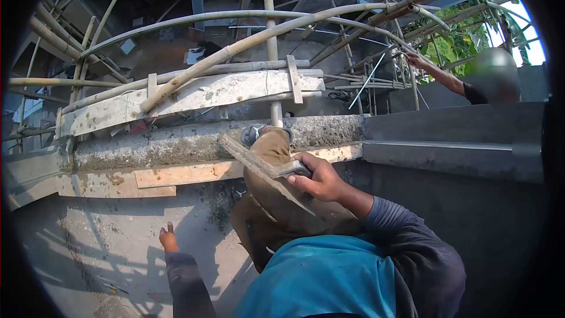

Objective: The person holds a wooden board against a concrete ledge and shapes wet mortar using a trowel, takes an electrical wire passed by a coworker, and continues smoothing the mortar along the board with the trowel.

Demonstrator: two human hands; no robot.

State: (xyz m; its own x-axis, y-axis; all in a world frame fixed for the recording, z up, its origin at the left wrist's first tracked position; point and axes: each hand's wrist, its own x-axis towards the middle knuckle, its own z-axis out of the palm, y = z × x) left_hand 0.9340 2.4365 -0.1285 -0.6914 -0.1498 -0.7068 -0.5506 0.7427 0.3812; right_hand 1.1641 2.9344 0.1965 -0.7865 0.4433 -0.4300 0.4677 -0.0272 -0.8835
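Your right hand (321, 178) is clenched round the dark handle (292, 168) of a plastering float (254, 161). The float is a long, thin, straight-edged slab, its surface grey and crusted. It sits just left of the grip, tilted, in front of your brown trousers (272, 200), its far end pointing ahead-left. Your left hand (168, 239) is well apart from the grip, back-left, fingers loose, nothing visible in it; the smooth grey surface beyond it carries shadows.

Ahead of the grip: a rough, pebbly mortar strip (170, 146), lumpy and uneven, edged on your side by flat timber boards (194, 175) with visible grain and cement smears. Your shoe (249, 135) shows at the strip, ahead-left of the grip.

Further out: a cement-splashed plank (206, 90) and round, jointed bamboo poles (241, 50), some slightly bowed. Right of the grip: a flat grey wall (453, 126) with a long straight ledge. Beyond it, ahead-right, a co-worker's arm (447, 79) reaches to the bamboo; can't tell what that hand touches.
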